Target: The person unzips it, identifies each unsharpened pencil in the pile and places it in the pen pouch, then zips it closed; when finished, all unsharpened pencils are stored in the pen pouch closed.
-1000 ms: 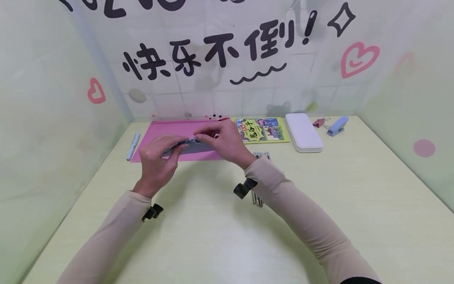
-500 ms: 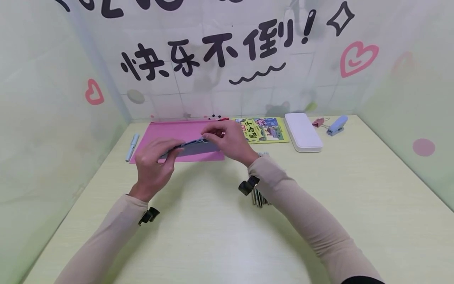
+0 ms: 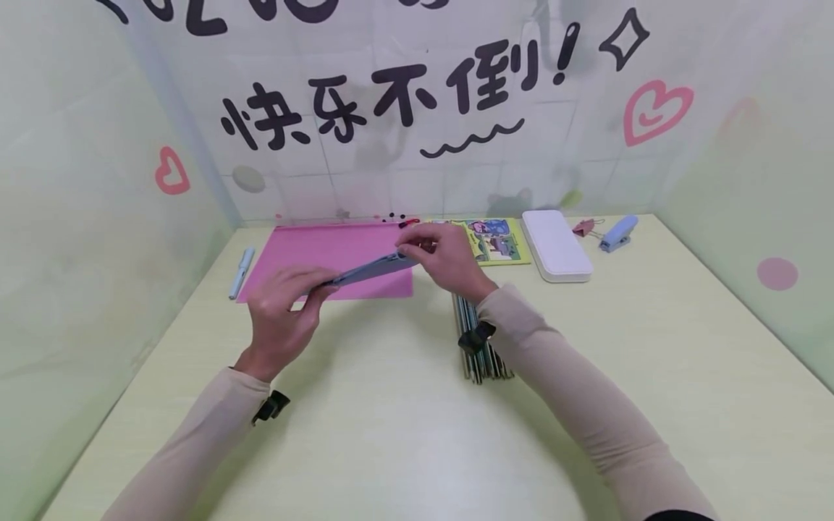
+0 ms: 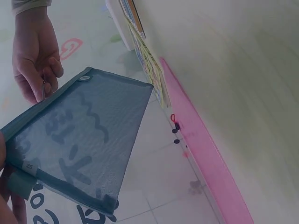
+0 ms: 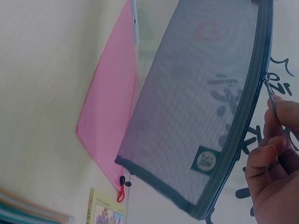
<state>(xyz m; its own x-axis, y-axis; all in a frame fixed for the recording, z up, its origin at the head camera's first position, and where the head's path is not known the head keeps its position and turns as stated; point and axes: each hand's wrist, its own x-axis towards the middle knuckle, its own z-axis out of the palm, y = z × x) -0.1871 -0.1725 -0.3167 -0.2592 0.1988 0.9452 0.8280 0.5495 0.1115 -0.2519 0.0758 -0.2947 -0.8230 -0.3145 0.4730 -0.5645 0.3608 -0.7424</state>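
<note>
Both hands hold a blue-grey mesh zip pouch (image 3: 373, 269) in the air above the table (image 3: 404, 434), over the near edge of a flat pink pouch (image 3: 329, 250) that lies at the far left of the table. The left hand (image 3: 281, 318) grips the left end of the mesh pouch with curled fingers, thumb on top. The right hand (image 3: 446, 259) pinches the zip pull at the pouch's right end between thumb and forefinger; in the right wrist view the thin metal pull sits just at the fingertips (image 5: 275, 105) beside the dark zip band. The mesh pouch (image 4: 79, 144) looks flat and see-through, with the wall lettering showing through it in the left wrist view, and a small square label (image 5: 206, 161) sits near one corner. Under the right forearm a bundle of pens (image 3: 478, 354) lies on the table. At the far side a picture book (image 3: 498, 242) lies just right of the pink pouch, then a white box (image 3: 556, 244), a small binder clip (image 3: 583, 227) and a pale blue stapler (image 3: 618, 232). A white pen (image 3: 242, 272) lies left of the pink pouch, near the left wall.
</note>
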